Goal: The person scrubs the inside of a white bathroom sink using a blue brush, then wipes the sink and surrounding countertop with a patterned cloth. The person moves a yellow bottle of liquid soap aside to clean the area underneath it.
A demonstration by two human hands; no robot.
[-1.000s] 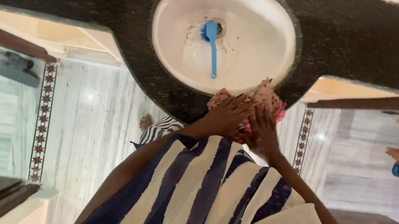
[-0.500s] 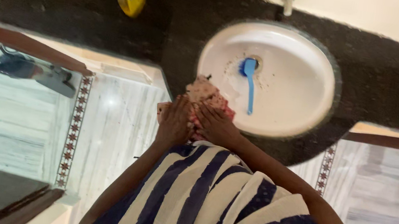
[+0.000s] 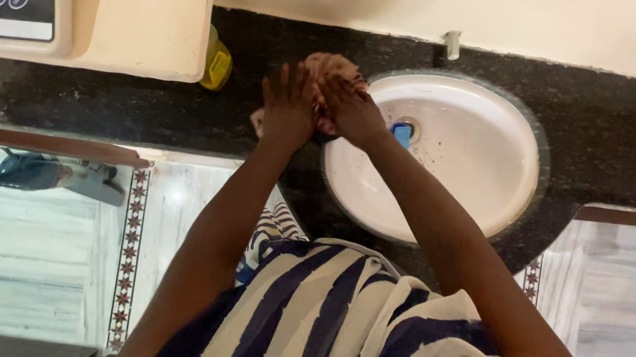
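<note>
Your left hand (image 3: 288, 105) and right hand (image 3: 352, 110) are both closed on the patterned cloth (image 3: 333, 67) over the counter (image 3: 111, 101). It looks soft, limp and light. Grip the bunched middle.

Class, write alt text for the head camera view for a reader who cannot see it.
Both hands, left hand and right hand, press a patterned cloth on the black counter beside a white oval sink. A blue brush lies in the sink; a yellow bottle stands nearby.
</note>
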